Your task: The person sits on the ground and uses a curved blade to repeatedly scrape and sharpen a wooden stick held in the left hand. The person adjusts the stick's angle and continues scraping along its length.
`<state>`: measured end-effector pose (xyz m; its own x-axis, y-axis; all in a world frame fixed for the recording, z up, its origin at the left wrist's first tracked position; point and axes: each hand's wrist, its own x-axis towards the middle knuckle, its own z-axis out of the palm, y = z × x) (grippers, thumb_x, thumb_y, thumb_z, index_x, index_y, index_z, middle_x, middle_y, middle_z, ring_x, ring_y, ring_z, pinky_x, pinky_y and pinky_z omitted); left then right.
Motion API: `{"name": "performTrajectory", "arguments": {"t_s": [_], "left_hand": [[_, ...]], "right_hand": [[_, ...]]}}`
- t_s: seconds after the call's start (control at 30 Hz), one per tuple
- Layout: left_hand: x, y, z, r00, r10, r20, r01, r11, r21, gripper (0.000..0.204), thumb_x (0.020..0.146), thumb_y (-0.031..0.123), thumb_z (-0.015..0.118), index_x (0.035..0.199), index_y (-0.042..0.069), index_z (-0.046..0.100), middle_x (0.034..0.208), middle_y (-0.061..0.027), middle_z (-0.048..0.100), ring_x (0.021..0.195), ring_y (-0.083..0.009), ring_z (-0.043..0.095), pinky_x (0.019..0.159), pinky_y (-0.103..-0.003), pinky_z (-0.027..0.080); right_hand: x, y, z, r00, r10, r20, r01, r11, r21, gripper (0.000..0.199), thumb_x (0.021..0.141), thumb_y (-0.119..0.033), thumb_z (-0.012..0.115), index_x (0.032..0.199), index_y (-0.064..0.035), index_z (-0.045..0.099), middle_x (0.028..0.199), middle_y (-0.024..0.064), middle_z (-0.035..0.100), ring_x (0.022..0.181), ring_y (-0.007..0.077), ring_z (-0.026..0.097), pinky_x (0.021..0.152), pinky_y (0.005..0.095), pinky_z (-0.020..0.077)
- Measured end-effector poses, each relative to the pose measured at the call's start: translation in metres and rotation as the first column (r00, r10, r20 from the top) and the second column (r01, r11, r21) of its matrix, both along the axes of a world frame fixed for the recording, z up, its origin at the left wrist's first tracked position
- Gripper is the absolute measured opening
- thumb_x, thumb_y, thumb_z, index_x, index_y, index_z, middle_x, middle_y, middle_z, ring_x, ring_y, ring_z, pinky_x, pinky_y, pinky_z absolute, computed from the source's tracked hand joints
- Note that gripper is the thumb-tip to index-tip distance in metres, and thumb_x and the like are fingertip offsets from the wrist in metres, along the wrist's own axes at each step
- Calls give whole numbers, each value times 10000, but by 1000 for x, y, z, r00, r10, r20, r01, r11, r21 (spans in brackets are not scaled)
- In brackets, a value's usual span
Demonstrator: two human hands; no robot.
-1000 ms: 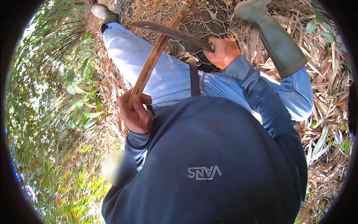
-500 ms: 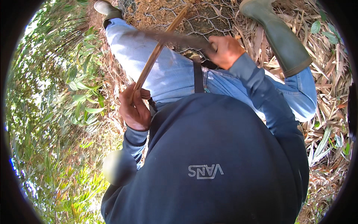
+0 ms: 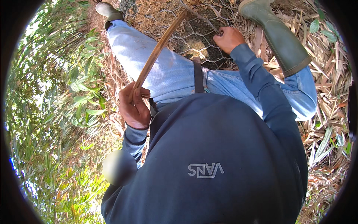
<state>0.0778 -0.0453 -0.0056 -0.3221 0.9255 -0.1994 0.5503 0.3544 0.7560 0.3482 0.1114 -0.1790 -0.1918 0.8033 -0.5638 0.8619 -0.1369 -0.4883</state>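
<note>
A long brown wooden strip (image 3: 158, 48) rises from my left hand (image 3: 135, 108), slanting up and to the right across my thigh. The fingers of that hand are closed around its lower end. My right hand (image 3: 229, 39) is closed on a long, thin knife (image 3: 199, 15), seen nearly edge-on. Its blade points up and to the left, near the strip's far tip; whether they touch I cannot tell. The handle is mostly hidden in my fist.
My legs in blue jeans (image 3: 164, 74) are spread, with green rubber boots (image 3: 281, 44). Wire mesh (image 3: 186, 31) lies over dark ground and brown shavings between them. Dry leaves (image 3: 328, 82) cover the ground at right; leafy plants (image 3: 84, 89) stand at left.
The knife has swung up and away from the strip's middle to near its far tip. My right hand has moved slightly up and right; my left hand stays nearly still.
</note>
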Motion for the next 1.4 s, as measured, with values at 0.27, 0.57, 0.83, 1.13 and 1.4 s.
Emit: {"name": "performTrajectory", "arguments": {"t_s": [0.27,0.57,0.83,1.13,1.4], "left_hand": [[-5,-11,-8,999,-29,-22,31,996,84,202,962,-27,465,1152,-50,531,756,-142,661,653,-185,660,615,-289,532],[-22,-12,-10,958,-236,-163,258,957,133,349,860,-130,533,1184,-6,570,772,-144,655,672,-234,670,595,-308,526],[-25,-9,-1,917,-321,-238,343,938,53,343,867,-179,467,1165,-41,562,811,-165,657,710,-219,670,658,-315,550],[-25,-2,3,931,-313,-189,334,938,91,368,786,-160,561,1133,-39,586,775,-167,640,657,-269,654,565,-331,510],[-18,1,18,871,-393,-295,413,911,5,304,793,-179,563,1063,-44,594,827,-171,686,721,-262,707,633,-319,553]], "right_hand": [[0,-6,29,992,84,-100,-92,993,-79,318,777,-311,653,893,-15,676,767,229,653,765,389,648,719,448,500],[-5,-12,85,859,410,-306,-432,902,-4,238,774,-227,647,914,-39,688,784,199,677,755,354,675,695,442,532],[-1,-10,42,993,87,-77,-93,993,-72,243,798,-249,666,787,-10,624,632,201,591,628,387,610,606,445,460],[13,5,5,1000,15,-25,-15,1000,-10,306,768,-272,700,775,21,613,689,213,625,675,350,656,645,423,494],[-29,-32,120,767,463,-443,-436,884,168,132,808,-182,671,811,-51,650,644,176,613,608,325,647,535,387,486]]}}
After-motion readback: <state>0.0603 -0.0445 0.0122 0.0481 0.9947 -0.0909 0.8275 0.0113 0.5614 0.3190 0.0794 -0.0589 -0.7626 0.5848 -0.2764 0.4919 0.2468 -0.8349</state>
